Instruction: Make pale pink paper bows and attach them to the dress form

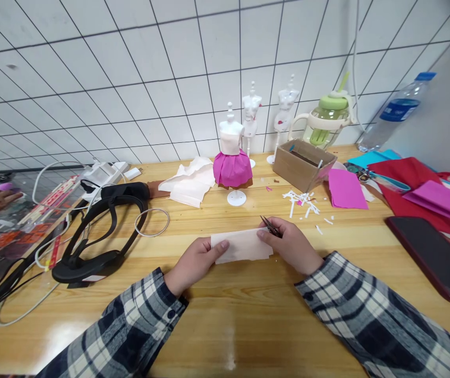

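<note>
Plaid sleeves: reaching in from near left and near right, above the wooden table.
Left hand: pinching the left end of a pale strip, thumb on top.
Right hand: holding the strip's right end, with a dark pointed tool also in its grip, tips pointing far left.
Strip: stretched between both hands, near the middle of the table, ragged along the near edge.
Phone: lying dark-screened at right.
Black headset: resting at left, among cables.
White scraps: scattered beyond the right hand, near a magenta sheet.
Front dress form: standing upright beyond the strip, in a pale top and magenta skirt.
Pale cloth: crumpled just left of the skirt.
Cardboard box: open-topped, far right of the form.
Tiled wall: rising behind everything.
</note>
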`<state>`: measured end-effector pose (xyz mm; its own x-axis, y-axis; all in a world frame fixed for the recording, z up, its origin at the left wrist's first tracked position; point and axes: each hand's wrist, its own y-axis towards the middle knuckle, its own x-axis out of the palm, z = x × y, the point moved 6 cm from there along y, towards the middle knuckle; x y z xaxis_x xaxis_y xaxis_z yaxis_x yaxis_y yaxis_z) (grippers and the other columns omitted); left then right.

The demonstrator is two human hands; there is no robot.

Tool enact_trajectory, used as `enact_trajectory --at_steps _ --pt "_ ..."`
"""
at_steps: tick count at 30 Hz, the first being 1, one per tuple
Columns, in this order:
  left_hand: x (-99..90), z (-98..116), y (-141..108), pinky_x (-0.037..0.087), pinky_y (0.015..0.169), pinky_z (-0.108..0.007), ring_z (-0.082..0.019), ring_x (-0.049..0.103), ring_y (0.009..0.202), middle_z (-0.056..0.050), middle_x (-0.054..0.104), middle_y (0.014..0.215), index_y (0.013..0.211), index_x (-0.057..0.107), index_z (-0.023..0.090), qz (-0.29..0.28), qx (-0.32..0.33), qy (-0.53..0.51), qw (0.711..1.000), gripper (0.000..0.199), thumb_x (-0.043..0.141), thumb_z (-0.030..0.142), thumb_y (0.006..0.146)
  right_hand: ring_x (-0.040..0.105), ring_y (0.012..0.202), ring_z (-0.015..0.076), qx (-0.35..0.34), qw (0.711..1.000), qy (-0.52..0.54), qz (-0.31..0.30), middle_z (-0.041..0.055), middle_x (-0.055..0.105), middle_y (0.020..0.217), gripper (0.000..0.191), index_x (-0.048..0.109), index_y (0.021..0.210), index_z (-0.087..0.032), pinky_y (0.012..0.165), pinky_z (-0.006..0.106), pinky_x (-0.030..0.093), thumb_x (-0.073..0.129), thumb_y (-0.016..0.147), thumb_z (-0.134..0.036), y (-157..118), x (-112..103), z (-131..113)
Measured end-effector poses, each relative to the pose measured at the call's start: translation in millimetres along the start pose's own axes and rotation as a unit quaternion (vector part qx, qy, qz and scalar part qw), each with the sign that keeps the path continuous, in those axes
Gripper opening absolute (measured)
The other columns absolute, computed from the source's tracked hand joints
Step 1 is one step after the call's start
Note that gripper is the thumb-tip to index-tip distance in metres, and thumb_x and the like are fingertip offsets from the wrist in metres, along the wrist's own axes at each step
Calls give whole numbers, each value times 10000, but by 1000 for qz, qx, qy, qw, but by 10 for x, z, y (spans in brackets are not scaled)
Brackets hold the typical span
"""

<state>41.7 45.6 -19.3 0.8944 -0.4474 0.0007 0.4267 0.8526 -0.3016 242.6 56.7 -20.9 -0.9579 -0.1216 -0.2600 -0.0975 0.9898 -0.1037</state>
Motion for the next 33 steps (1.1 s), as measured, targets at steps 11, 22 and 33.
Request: enact_trajectory --at_steps 11,22,33 --pt "52 54 18 494 918 -382 -275 653 1016 -98 726 1106 1140 690 162 -38 42 12 998 477 760 394 729 457 629 132 -21 999 -28 42 -24 501 697 234 595 900 -190 581 264 385 635 749 -365 -29 -27 -64" --pt "-107 -65 76 477 570 -171 -100 618 629 -42 725 778 978 706 134 81 15 -156 984 308 782 305 734 317 452 69 60 986 157 22 -30 471 756 416 548 971 -211 372 212 261 390 891 -588 -40 52 71" --pt "-61 -119 92 472 498 -131 -99 667 635 -63 756 818 1010 685 139 106 -15 -289 951 302 787 229 740 415 456 94 67 976 121 -167 -56 436 612 529 501 919 -222 413 225 337 301 880 -711 -317 662 5"
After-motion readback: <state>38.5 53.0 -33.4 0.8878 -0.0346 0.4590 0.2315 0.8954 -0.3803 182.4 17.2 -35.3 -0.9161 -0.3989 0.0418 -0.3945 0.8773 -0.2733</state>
